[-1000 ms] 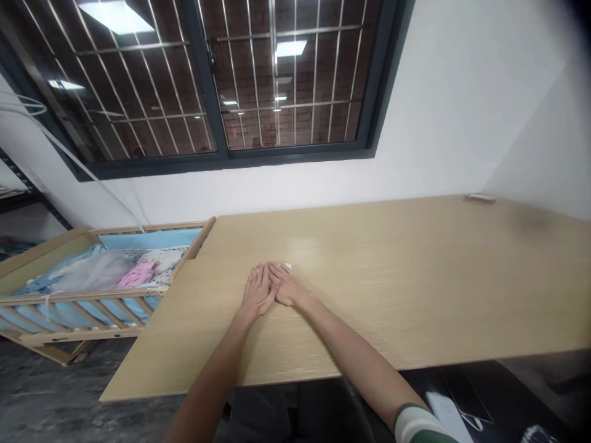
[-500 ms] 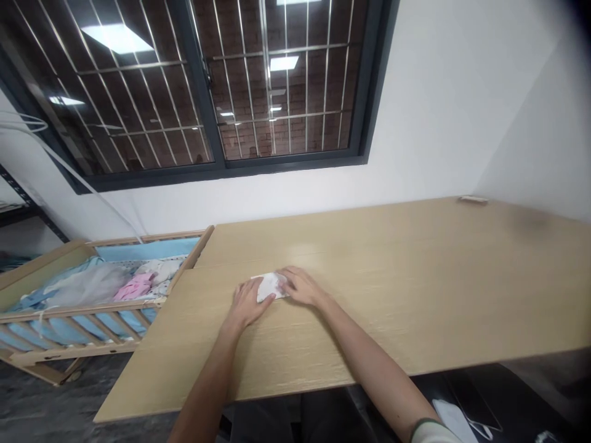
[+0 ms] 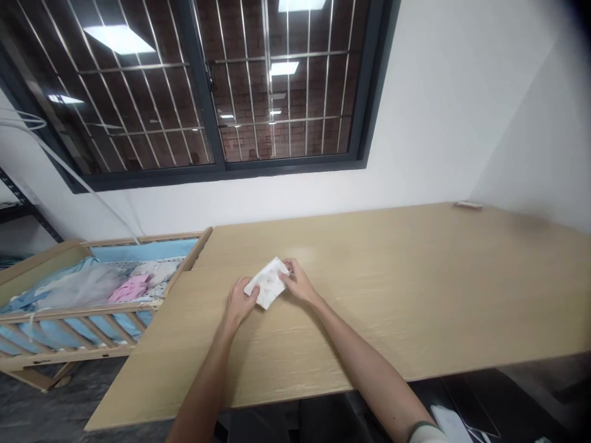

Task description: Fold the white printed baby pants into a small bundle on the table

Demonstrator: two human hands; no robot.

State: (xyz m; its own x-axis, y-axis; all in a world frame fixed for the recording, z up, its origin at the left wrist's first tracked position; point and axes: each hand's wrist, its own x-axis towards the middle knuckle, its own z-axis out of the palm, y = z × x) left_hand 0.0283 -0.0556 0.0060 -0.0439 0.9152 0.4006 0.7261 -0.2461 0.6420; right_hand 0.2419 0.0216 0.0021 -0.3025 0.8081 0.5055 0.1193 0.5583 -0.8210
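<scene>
A small folded white cloth [image 3: 269,284] with a faint print is held up at a tilt just over the wooden tabletop [image 3: 369,289]. My left hand [image 3: 239,302] pinches its left corner, thumb on top and fingers behind. At the upper right edge, my right hand [image 3: 299,282] grips it in the same way, thumb in front. The fingers behind the cloth are partly hidden.
To the left stands a wooden crib [image 3: 83,320] with blue lining, holding pink cloth [image 3: 131,288] and other fabrics. A flat pale object [image 3: 468,205] lies at the far right corner. A barred window [image 3: 286,92] is above. Below the front edge rests a white item [image 3: 450,423].
Both hands were pressing the cloth flat on the tabletop. Now they have lifted it and tilted it, its right side higher, with thumbs in front.
</scene>
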